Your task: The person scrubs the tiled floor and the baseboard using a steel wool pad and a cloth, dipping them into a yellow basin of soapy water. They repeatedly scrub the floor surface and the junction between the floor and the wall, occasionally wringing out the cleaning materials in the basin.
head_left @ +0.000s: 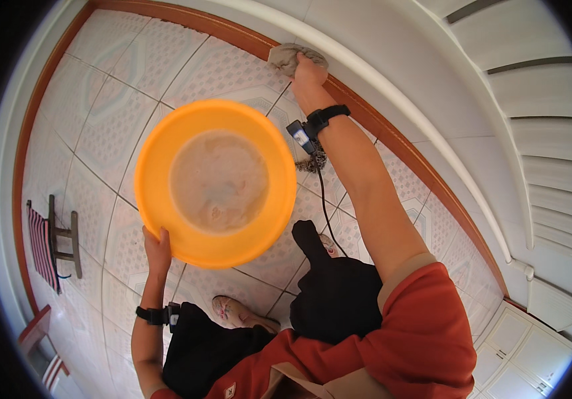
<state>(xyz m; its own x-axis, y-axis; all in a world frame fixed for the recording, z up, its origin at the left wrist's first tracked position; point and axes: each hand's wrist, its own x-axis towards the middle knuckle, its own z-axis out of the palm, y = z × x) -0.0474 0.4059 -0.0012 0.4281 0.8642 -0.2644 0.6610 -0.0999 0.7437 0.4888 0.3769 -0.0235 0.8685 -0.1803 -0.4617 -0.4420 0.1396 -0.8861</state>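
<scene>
My left hand [157, 249] grips the near-left rim of an orange plastic basin [153, 184], thumb over the edge. Cloudy greyish water [218, 179] fills the bottom of the basin. Whether the basin rests on the floor or is slightly raised, I cannot tell. Out at arm's length, my right hand [311, 72] presses a crumpled grey cloth [288, 57] against the reddish-brown baseboard [348, 97], just under a white pipe. Part of the cloth is hidden by my fingers. A dark shaggy thing [318, 159] lies on the tiles, partly covered by the device on my right wrist.
A white pipe [395, 97] runs along the wall below a white radiator [550, 134]. On the left stands a folding stool [46, 244] with a striped seat. A black cable [324, 199] hangs from my right wrist. White cabinets [510, 349] stand at lower right.
</scene>
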